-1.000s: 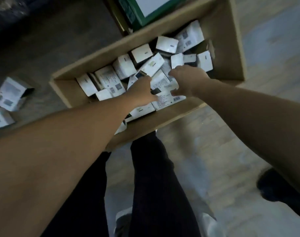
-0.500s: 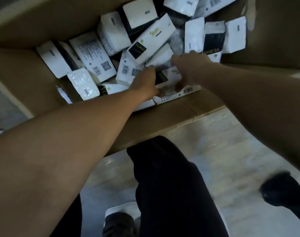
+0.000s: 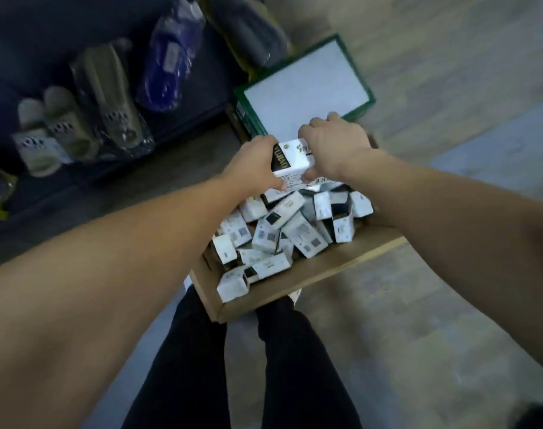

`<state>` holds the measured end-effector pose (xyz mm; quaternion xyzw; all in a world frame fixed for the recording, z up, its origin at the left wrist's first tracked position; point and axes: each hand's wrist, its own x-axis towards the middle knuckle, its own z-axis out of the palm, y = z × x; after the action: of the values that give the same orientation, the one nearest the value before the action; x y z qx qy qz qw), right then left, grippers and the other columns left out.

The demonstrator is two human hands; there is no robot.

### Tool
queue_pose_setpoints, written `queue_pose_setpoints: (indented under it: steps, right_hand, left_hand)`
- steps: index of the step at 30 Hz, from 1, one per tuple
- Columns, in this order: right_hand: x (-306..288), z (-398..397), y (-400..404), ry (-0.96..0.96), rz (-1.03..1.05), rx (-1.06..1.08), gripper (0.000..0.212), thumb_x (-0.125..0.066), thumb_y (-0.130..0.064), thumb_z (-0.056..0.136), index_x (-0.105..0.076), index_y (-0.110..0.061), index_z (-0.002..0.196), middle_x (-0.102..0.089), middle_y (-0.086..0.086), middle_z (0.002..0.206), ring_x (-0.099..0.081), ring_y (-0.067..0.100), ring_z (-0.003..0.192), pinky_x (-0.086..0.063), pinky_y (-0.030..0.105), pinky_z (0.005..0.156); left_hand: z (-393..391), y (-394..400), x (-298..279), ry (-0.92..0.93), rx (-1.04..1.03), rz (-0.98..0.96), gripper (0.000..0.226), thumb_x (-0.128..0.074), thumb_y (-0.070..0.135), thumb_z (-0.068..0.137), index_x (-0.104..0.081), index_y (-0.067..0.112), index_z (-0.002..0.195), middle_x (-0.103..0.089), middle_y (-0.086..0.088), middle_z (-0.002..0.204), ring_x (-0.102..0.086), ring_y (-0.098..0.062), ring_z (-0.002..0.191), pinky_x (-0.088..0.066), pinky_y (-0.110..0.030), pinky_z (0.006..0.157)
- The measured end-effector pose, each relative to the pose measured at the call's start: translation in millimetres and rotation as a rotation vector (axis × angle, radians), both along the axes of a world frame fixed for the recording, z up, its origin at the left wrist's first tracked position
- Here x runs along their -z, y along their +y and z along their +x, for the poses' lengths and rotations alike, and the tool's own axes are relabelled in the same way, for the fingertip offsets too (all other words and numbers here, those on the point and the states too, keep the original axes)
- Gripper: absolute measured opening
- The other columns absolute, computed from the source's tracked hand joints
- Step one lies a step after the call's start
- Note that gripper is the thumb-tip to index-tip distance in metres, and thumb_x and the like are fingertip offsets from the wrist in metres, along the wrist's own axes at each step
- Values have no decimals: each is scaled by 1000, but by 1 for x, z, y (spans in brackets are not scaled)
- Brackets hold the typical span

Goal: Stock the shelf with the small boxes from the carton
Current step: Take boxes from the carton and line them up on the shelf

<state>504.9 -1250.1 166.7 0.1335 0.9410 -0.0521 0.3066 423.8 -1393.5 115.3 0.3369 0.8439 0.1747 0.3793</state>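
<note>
- Both hands are raised above the far end of the carton (image 3: 310, 275) and clamped together on a small stack of white boxes held between them.
- Left hand (image 3: 251, 167) grips the stack from its left side, fingers curled over the top edge and thumb pressed along the lower face.
- Right hand (image 3: 335, 147) covers the stack from the right, knuckles up, fingers wrapped over the far side and thumb tucked beneath.
- Topmost in the grip is the held box (image 3: 293, 157), white with a dark panel bearing gold lettering on the side that faces the left hand; at least one more white box shows just under it, how many in all I cannot tell.
- Below the hands, the brown cardboard carton sits open on the floor (image 3: 418, 320), its near corner between the person's dark trouser legs (image 3: 295, 366).
- Inside it lies a loose heap of small boxes (image 3: 282, 230), white with black ends, tumbled at every angle; several show printed codes.
- Beyond the carton, touching or just beside its far end, stands a green-edged box (image 3: 304, 88) with a pale top.
- To the left runs a dark shelf (image 3: 87, 168), low to the floor, carrying bagged slippers (image 3: 106, 97) in grey and beige and one blue bagged pair (image 3: 171, 57) further along.
- Motion blur softens the shelf goods, so their details cannot be read.
</note>
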Motion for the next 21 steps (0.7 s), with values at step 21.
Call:
queue_pose_setpoints:
  steps: [21]
  right_hand:
    - [-378,-143,-187,611,59,-313,60,-75,-46,73,-47,-22,121,-55,-2,115,-43,24,109,-42,35,65]
  left_hand:
    - [-129,-217,-419,617,-241,137,57,-80,24,62,-55,21,113,-56,2,105,-53,-22,99,-50,-42,79]
